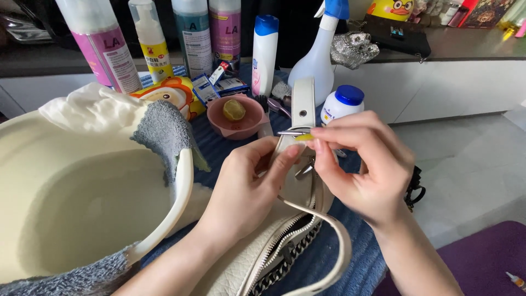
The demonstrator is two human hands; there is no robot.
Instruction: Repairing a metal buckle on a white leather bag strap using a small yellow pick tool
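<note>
A cream leather handbag with an open zipper and a dark chain lies on a blue ribbed mat. Its cream strap stands up between my hands, with a silver buckle at its middle. My left hand pinches the strap just below the buckle. My right hand holds a small yellow-tipped tool against the buckle, fingers closed on it.
A large cream basin draped with a grey towel sits at left. Behind stand several bottles, a spray bottle, a blue-capped white jar and a pink bowl with a lemon piece. White floor and a purple mat lie at right.
</note>
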